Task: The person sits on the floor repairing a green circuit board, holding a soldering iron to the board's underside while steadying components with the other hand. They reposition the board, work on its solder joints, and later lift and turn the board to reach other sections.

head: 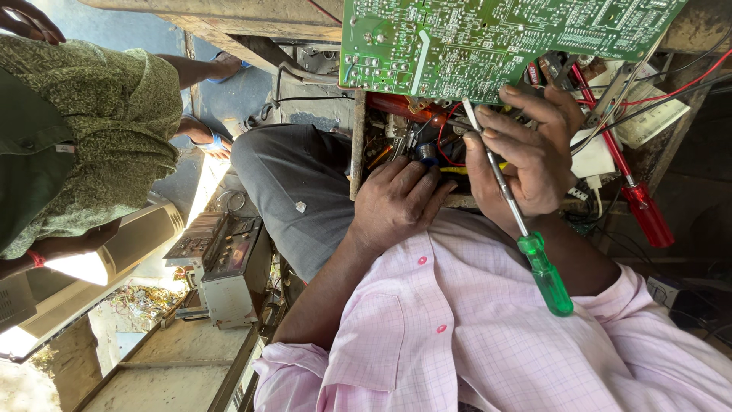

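Work looks midway: our right hand (526, 156) clasps a green-handled steel screwdriver (545, 275) against the loose green circuit board (496, 38); our left hand (400, 202) curls over tangled wires (446, 145), grip unclear.

Circuit board (488, 38) cut by top edge; left-hand fingertips (415, 169) hidden among wires.

white rectangular printed label (654, 116) at right under wires, no screens or packages
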